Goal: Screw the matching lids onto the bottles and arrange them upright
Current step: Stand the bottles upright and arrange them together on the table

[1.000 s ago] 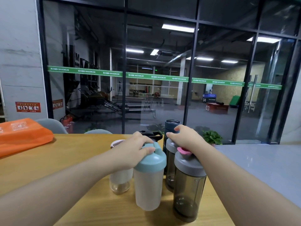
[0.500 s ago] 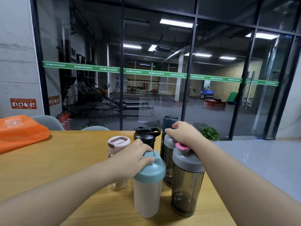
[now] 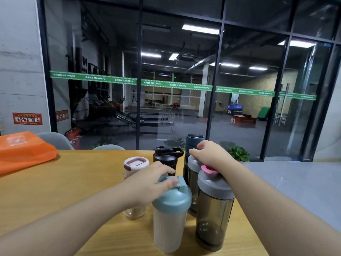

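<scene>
All six bottles stand capped and upright, clustered on the desk (image 3: pixel 64 185). The left hand (image 3: pixel 153 179) rests loosely on the teal-lidded shaker (image 3: pixel 170 213); the right hand (image 3: pixel 210 157) covers a grey-lidded bottle (image 3: pixel 192 182). Next likely comes tidying their spacing.

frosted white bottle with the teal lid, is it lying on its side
No, the frosted white bottle with the teal lid stands upright on the wooden table.
</scene>
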